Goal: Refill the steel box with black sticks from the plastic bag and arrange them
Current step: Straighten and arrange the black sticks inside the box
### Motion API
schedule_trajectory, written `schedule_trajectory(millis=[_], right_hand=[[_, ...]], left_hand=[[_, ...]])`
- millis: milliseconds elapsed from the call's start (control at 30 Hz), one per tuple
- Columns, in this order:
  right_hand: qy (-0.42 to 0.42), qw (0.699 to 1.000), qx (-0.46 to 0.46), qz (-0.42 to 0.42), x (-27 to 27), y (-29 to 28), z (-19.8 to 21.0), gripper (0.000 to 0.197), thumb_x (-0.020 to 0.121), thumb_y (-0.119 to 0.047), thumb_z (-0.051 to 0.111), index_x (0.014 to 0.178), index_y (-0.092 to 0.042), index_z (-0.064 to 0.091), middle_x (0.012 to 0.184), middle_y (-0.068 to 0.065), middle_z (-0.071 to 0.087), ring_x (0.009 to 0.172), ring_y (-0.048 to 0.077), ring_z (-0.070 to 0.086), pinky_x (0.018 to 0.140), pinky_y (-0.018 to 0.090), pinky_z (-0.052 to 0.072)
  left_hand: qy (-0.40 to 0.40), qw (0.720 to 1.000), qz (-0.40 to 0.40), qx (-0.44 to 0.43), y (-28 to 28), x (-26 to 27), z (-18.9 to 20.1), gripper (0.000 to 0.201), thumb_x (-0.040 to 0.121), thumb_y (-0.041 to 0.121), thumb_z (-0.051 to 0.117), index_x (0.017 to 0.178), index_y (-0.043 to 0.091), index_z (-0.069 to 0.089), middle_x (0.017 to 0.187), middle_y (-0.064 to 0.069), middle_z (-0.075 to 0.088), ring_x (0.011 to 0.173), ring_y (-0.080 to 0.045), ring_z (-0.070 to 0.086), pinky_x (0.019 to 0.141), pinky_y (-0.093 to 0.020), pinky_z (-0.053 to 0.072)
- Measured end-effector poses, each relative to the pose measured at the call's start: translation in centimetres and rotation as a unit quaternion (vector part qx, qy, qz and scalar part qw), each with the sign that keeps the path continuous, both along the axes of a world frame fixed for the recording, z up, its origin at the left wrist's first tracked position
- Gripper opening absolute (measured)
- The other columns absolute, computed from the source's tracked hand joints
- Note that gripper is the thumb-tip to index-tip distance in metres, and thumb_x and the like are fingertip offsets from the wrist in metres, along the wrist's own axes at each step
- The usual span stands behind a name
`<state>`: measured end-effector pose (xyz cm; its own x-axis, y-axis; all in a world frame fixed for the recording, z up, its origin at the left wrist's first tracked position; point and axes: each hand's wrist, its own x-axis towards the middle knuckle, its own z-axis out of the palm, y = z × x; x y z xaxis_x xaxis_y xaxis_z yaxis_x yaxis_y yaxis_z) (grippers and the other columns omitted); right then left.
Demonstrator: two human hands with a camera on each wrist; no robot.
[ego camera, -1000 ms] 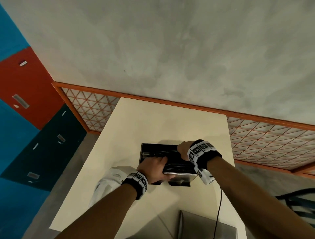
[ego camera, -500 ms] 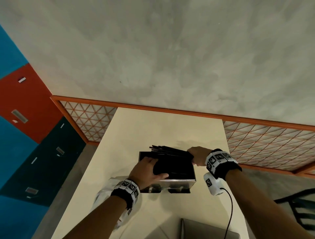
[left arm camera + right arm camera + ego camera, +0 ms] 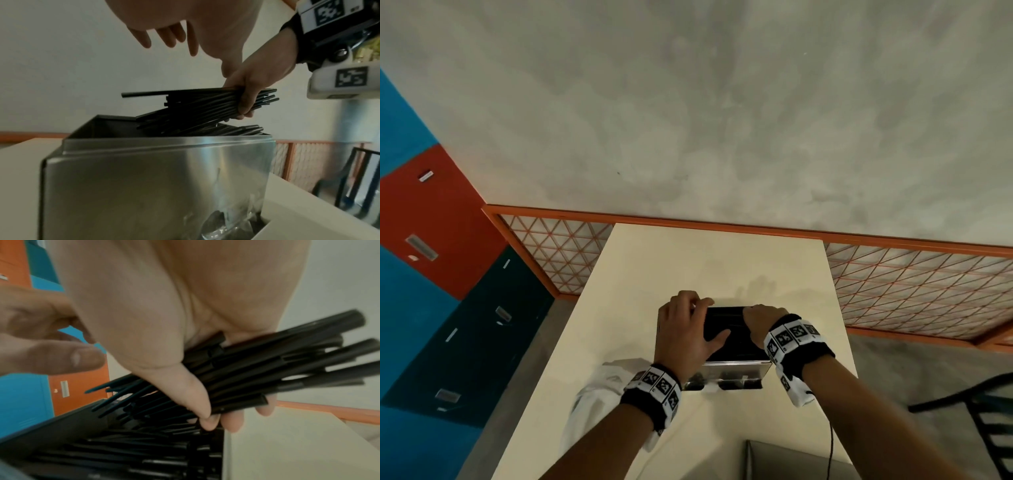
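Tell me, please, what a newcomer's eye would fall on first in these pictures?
First, the bundle of black sticks, which the right hand holds by one end, tilted over the open steel box on the cream table. The left hand hovers open-fingered above the box's left side.

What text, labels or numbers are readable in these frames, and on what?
No readable words or numbers.
Wristbands: black-and-white square marker patterns, not text.
White wrist camera housing: the same kind of marker; the small strip below it is too blurred to read.
Wall panel plates: too small to read.
Steel box: unlabelled.
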<state>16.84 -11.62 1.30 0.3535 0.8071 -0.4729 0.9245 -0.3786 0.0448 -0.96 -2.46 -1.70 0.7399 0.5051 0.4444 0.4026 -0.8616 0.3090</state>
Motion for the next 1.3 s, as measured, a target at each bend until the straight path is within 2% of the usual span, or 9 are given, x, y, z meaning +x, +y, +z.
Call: schedule_trajectory(millis=[300, 467, 633, 733, 833, 900, 1033, 1167, 1300], right_hand=[[-0.025, 0.996, 0.004, 0.088, -1.5, -0.8, 1.1, 0.038, 0.093, -0.012, 0.052, 0.130, -0.013, 0.044, 0.127, 0.008, 0.051, 0.115, 0.029, 0.055, 0.092, 0.043, 0.044], [0.056, 0.995, 0.053, 0.068, -0.9, -1.6, 1.5, 0.037, 0.090, -0.018, 0.053, 0.126, -0.024, 0.051, 0.118, 0.000, 0.059, 0.103, 0.027, 0.062, 0.082, 0.040, 0.053], [0.179, 0.976, 0.097, -0.073, 2.8, -2.9, 2.1, 0.038, 0.079, -0.066, 0.062, 0.103, -0.036, 0.064, 0.092, -0.008, 0.067, 0.085, 0.015, 0.063, 0.079, 0.036, 0.052], [0.304, 0.893, 0.251, -0.219, 4.5, -4.0, 1.0, 0.051, 0.083, -0.074, 0.050, 0.092, -0.029, 0.071, 0.088, -0.005, 0.073, 0.083, 0.015, 0.067, 0.085, 0.040, 0.053], [0.479, 0.677, 0.371, -0.417, 2.9, -3.2, -1.3, 0.053, 0.087, -0.065, 0.054, 0.099, -0.017, 0.073, 0.098, 0.007, 0.075, 0.089, 0.021, 0.071, 0.089, 0.043, 0.050], [0.488, 0.638, 0.396, -0.446, 0.8, -2.2, -2.6, 0.049, 0.092, -0.059, 0.051, 0.099, -0.016, 0.074, 0.095, 0.004, 0.076, 0.092, 0.020, 0.071, 0.090, 0.040, 0.048], [0.429, 0.676, 0.409, -0.437, -1.4, -0.9, -3.4, 0.041, 0.096, -0.049, 0.049, 0.087, -0.019, 0.076, 0.084, -0.002, 0.076, 0.087, 0.017, 0.068, 0.082, 0.031, 0.047], [0.274, 0.854, 0.344, -0.277, -1.3, -0.7, -4.7, 0.033, 0.101, -0.034, 0.048, 0.089, -0.012, 0.070, 0.090, 0.005, 0.070, 0.086, 0.024, 0.063, 0.070, 0.030, 0.043], [0.167, 0.925, 0.308, -0.147, -0.9, -0.8, -5.5, 0.035, 0.103, -0.030, 0.043, 0.092, -0.006, 0.066, 0.096, 0.009, 0.064, 0.095, 0.028, 0.057, 0.081, 0.036, 0.045]], left_hand=[[0.235, 0.967, -0.095, 0.000, 0.7, 1.8, -4.0, 0.073, 0.098, 0.066, 0.037, 0.152, 0.018, 0.033, 0.136, 0.001, 0.057, 0.128, -0.019, 0.051, 0.122, -0.040, 0.024], [0.273, 0.954, -0.116, 0.047, 1.2, 2.6, -3.5, 0.047, 0.104, 0.051, 0.040, 0.138, 0.019, 0.042, 0.109, 0.003, 0.067, 0.096, -0.022, 0.064, 0.092, -0.036, 0.039], [0.280, 0.952, -0.117, -0.034, 2.9, 1.9, -3.5, 0.041, 0.102, 0.045, 0.049, 0.134, 0.019, 0.045, 0.109, -0.001, 0.065, 0.092, -0.025, 0.065, 0.076, -0.040, 0.052], [0.264, 0.955, -0.104, -0.082, 3.8, 0.9, -4.4, 0.043, 0.101, 0.053, 0.047, 0.129, 0.021, 0.048, 0.104, 0.001, 0.067, 0.088, -0.023, 0.066, 0.075, -0.041, 0.055], [0.273, 0.953, -0.108, -0.075, 3.4, 1.1, -4.6, 0.046, 0.100, 0.059, 0.046, 0.123, 0.019, 0.051, 0.108, -0.001, 0.066, 0.096, -0.023, 0.064, 0.081, -0.039, 0.052], [0.276, 0.954, -0.097, -0.063, 3.1, 1.4, -4.7, 0.054, 0.098, 0.065, 0.044, 0.124, 0.019, 0.053, 0.115, 0.000, 0.062, 0.105, -0.021, 0.059, 0.089, -0.038, 0.047], [0.290, 0.952, -0.069, -0.067, 3.5, 0.9, -5.4, 0.072, 0.089, 0.081, 0.034, 0.123, 0.021, 0.054, 0.115, 0.004, 0.057, 0.105, -0.019, 0.057, 0.095, -0.038, 0.039], [0.298, 0.945, -0.105, -0.082, 4.6, 0.3, -5.4, 0.086, 0.083, 0.088, 0.034, 0.127, 0.017, 0.055, 0.121, 0.000, 0.053, 0.110, -0.021, 0.053, 0.094, -0.039, 0.044], [0.325, 0.934, -0.104, -0.103, 5.0, 0.2, -5.6, 0.093, 0.079, 0.089, 0.037, 0.134, 0.015, 0.053, 0.127, -0.004, 0.052, 0.117, -0.024, 0.050, 0.096, -0.042, 0.047]])
